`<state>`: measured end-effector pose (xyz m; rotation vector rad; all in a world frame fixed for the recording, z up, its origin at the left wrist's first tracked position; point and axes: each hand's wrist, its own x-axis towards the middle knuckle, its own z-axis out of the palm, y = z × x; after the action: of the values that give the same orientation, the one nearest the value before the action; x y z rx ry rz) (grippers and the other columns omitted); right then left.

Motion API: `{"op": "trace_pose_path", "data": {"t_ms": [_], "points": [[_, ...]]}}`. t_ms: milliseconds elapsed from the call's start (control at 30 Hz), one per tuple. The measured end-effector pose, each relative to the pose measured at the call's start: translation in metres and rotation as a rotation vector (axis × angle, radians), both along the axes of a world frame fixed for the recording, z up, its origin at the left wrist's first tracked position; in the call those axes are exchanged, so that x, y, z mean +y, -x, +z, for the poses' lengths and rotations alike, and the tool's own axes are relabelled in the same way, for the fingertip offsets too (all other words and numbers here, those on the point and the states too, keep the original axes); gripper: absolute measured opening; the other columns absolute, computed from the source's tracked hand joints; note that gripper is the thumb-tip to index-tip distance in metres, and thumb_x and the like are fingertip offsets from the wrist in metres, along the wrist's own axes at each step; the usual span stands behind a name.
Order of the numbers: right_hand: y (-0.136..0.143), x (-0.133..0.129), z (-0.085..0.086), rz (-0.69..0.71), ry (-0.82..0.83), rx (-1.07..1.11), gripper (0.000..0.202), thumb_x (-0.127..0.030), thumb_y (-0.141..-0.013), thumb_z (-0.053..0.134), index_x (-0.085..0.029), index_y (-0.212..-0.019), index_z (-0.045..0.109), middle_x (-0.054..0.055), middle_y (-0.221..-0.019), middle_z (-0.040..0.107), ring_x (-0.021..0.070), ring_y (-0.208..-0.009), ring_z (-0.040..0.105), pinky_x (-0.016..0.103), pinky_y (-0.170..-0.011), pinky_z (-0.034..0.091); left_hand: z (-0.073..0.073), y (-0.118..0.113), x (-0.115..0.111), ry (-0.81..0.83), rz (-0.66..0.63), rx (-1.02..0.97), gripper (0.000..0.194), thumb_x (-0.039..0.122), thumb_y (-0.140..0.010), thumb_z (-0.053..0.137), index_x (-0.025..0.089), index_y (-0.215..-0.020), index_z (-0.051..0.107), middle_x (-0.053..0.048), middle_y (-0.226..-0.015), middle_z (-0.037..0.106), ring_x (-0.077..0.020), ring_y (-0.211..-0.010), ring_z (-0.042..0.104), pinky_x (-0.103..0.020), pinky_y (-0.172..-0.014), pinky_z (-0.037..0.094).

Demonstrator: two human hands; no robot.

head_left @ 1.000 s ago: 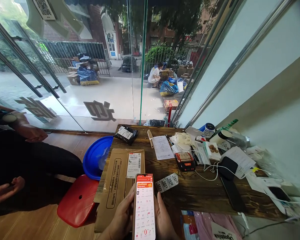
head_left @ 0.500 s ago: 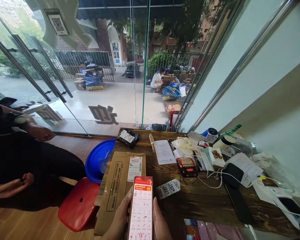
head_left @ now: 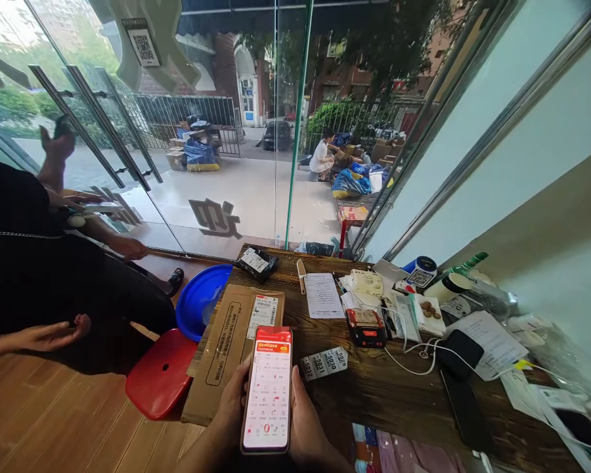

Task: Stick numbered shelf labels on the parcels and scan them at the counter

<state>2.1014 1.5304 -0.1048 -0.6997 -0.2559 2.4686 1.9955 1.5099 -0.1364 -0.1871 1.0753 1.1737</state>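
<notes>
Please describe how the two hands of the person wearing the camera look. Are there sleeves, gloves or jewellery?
Both the left hand and the right hand are bare: no gloves, and no rings or watch visible. The wrists and the short visible parts of the forearms show no sleeves. Fingernails look short and unpainted.

Phone [head_left: 267, 389] now lower and tilted slightly rightward between left hand [head_left: 235, 410] and right hand [head_left: 305, 427], more wrist showing, neighbouring person's hand [head_left: 54, 334] perhaps lifted, turned flatter.

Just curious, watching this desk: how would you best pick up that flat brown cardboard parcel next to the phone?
Probably take the cardboard parcel by its long left edge, coming from the left: it lies flat and that edge overhangs the wooden table, leaving room for fingers underneath.
</notes>
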Motion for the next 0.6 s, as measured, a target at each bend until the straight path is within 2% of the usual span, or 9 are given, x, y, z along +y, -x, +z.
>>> {"op": "trace_pose_path", "data": {"t_ms": [67,133,200,233,267,300,367,467,600], "points": [[-0.006,0.000,-0.003,0.004,-0.011,0.021,0.075,-0.076,-0.056,0.064,-0.014,-0.098,0.070,0.015,-0.097,0.072,0.0331,-0.097,0.064,0.050,-0.088,0.047,-0.006,-0.003,0.002,-0.060,-0.011,0.139,0.047,0.063,-0.069,0.061,0.016,-0.063,0.058,0.008,-0.035,0.035,-0.0055,-0.028,0.030,-0.018,-0.032,0.026],[-0.015,0.003,-0.011,-0.021,0.001,0.025,0.076,-0.077,-0.055,0.063,-0.015,-0.097,0.071,0.015,-0.095,0.073,0.0333,-0.094,0.065,0.051,-0.086,0.047,-0.016,-0.004,0.010,-0.180,-0.079,0.432,0.048,0.064,-0.073,0.054,0.017,-0.075,0.064,0.004,-0.042,0.045,-0.0099,-0.034,0.042,-0.021,-0.036,0.035],[-0.027,0.008,-0.023,-0.084,0.036,-0.011,0.073,-0.076,-0.056,0.063,-0.016,-0.096,0.071,0.014,-0.091,0.074,0.0324,-0.089,0.067,0.050,-0.084,0.048,-0.030,-0.002,0.025,-0.304,-0.125,0.829,0.040,0.053,-0.076,0.056,0.018,-0.094,0.067,-0.006,-0.073,0.066,-0.0199,-0.068,0.063,-0.031,-0.060,0.052],[-0.034,0.011,-0.030,-0.118,0.054,-0.038,0.071,-0.075,-0.057,0.064,-0.016,-0.095,0.071,0.013,-0.089,0.074,0.0315,-0.086,0.068,0.049,-0.084,0.049,-0.039,-0.001,0.033,-0.341,-0.154,1.063,0.039,0.045,-0.076,0.057,0.019,-0.103,0.065,-0.010,-0.096,0.068,-0.0250,-0.093,0.062,-0.039,-0.079,0.052],[-0.042,0.014,-0.037,-0.141,0.069,-0.066,0.070,-0.074,-0.058,0.064,-0.016,-0.095,0.071,0.013,-0.089,0.074,0.0305,-0.085,0.068,0.048,-0.084,0.049,-0.049,0.000,0.041,-0.353,-0.207,1.295,0.040,0.037,-0.076,0.057,0.018,-0.111,0.063,-0.013,-0.116,0.063,-0.0285,-0.113,0.054,-0.046,-0.095,0.044],[-0.048,0.018,-0.043,-0.153,0.082,-0.090,0.068,-0.073,-0.059,0.065,-0.015,-0.095,0.071,0.013,-0.090,0.074,0.0298,-0.085,0.069,0.046,-0.085,0.049,-0.059,0.002,0.049,-0.347,-0.290,1.516,0.044,0.033,-0.076,0.056,0.017,-0.117,0.060,-0.014,-0.128,0.057,-0.0307,-0.123,0.046,-0.051,-0.104,0.036],[-0.061,0.024,-0.055,-0.152,0.105,-0.118,0.067,-0.070,-0.061,0.065,-0.014,-0.097,0.070,0.013,-0.092,0.074,0.0290,-0.086,0.069,0.045,-0.086,0.049,-0.075,0.004,0.059,-0.303,-0.480,1.880,0.047,0.031,-0.080,0.050,0.012,-0.123,0.056,-0.017,-0.134,0.053,-0.0327,-0.126,0.043,-0.055,-0.107,0.030],[-0.074,0.028,-0.068,-0.129,0.130,-0.137,0.065,-0.067,-0.064,0.065,-0.013,-0.100,0.069,0.014,-0.093,0.074,0.0287,-0.086,0.069,0.044,-0.085,0.049,-0.079,0.004,0.061,-0.264,-0.563,1.983,0.052,0.036,-0.085,0.046,0.008,-0.128,0.050,-0.018,-0.132,0.054,-0.0313,-0.122,0.048,-0.053,-0.105,0.035],[-0.081,0.022,-0.081,-0.111,0.151,-0.177,0.062,-0.065,-0.063,0.067,-0.014,-0.098,0.068,0.012,-0.089,0.075,0.0285,-0.085,0.069,0.044,-0.083,0.050,-0.051,-0.006,0.035,-0.370,-0.440,1.888,0.048,0.036,-0.088,0.043,0.015,-0.131,0.047,-0.016,-0.132,0.053,-0.0279,-0.124,0.048,-0.051,-0.104,0.040]]}}
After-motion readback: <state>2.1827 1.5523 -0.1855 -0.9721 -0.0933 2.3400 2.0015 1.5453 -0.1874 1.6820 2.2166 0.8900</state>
